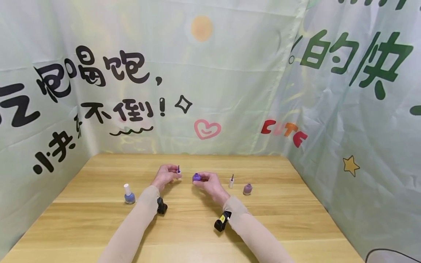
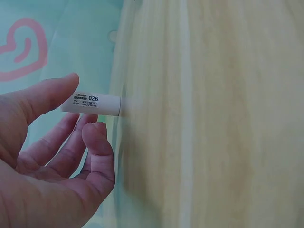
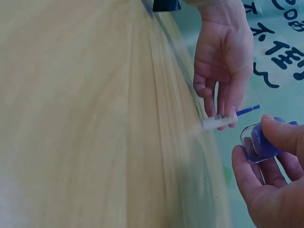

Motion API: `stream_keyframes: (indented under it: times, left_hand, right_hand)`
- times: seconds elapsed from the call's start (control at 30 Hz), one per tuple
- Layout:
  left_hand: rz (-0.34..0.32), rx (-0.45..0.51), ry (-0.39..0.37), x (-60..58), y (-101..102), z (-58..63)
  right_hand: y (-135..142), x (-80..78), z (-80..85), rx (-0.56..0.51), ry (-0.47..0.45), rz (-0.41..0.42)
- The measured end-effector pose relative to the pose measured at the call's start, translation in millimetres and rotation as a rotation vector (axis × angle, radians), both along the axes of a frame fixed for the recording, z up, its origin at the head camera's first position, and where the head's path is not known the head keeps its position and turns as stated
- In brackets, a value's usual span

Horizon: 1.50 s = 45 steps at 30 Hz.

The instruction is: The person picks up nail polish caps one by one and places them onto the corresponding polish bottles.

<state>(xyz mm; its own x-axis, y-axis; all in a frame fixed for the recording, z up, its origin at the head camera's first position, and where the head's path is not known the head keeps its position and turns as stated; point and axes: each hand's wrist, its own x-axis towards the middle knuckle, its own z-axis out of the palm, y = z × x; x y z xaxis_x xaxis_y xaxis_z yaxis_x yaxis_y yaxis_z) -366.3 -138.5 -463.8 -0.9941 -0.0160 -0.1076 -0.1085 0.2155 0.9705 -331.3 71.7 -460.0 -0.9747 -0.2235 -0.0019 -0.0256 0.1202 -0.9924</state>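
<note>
My left hand (image 1: 163, 177) pinches a white nail polish cap (image 2: 97, 103) between thumb and fingers. Its purple-coated brush (image 3: 249, 110) points up, and the cap's flat end is down at the tabletop; whether it touches, I cannot tell. A short way to the right, my right hand (image 1: 212, 185) grips an uncapped bottle of purple nail polish (image 1: 196, 178), thumb on one side and fingers on the other. The right wrist view shows this bottle's clear glass base (image 3: 247, 137) close to the table.
Right of my right hand, another white cap (image 1: 231, 183) stands with its brush up, near an open mauve nail polish bottle (image 1: 247, 189). A closed blue nail polish bottle (image 1: 129, 197) stands at the left. Printed curtains (image 1: 230, 91) surround the wooden table (image 1: 190, 233).
</note>
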Motion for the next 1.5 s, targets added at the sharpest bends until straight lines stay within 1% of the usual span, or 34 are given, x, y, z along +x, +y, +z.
stream_keyframes:
  times: [0.03, 0.13, 0.2, 0.27, 0.4, 0.77, 1.0, 1.17, 1.3, 1.4, 1.5]
  left_hand:
    - [-0.001, 0.003, -0.002, 0.6, 0, -0.2]
    - [-0.005, 0.006, -0.008, 0.7, -2, -1.3]
    - [-0.005, 0.001, -0.007, 0.7, -2, -1.1]
    - [0.000, -0.005, -0.003, 0.2, -2, -0.8]
    - [0.003, -0.027, 0.004, 1.5, -2, 0.3]
    - [-0.003, -0.040, 0.017, 3.3, 1, -1.5]
    - [-0.025, -0.048, 0.008, 5.5, -2, -1.8]
    - [-0.050, -0.047, 0.024, 12.3, -3, 1.4]
    - [-0.071, -0.017, 0.024, 19.2, -3, 5.0]
    - [-0.087, 0.004, 0.031, 24.0, -2, 7.6]
    - [-0.112, -0.001, 0.057, 29.3, 1, 10.3]
  right_hand:
    - [0, 3.8, 2.9, 0.014, 0.010, 0.006]
    - [-1, 6.7, 3.4, 0.024, 0.021, 0.027]
    - [-1, 7.9, 6.8, 0.029, 0.027, 0.037]
    - [-1, 5.6, 6.6, 0.033, 0.033, 0.044]
    - [-2, 6.6, 9.8, 0.040, 0.034, 0.053]
    - [-1, 10.5, 7.7, 0.048, 0.046, 0.078]
    - [4, 14.1, 3.3, 0.097, 0.023, 0.053]
    - [8, 15.5, -0.2, 0.098, 0.017, 0.050]
    - [9, 16.7, 0.4, 0.082, 0.009, 0.044]
    - [8, 18.4, 1.4, 0.061, 0.019, 0.040]
    - [6, 20.5, 1.9, 0.030, 0.016, 0.040]
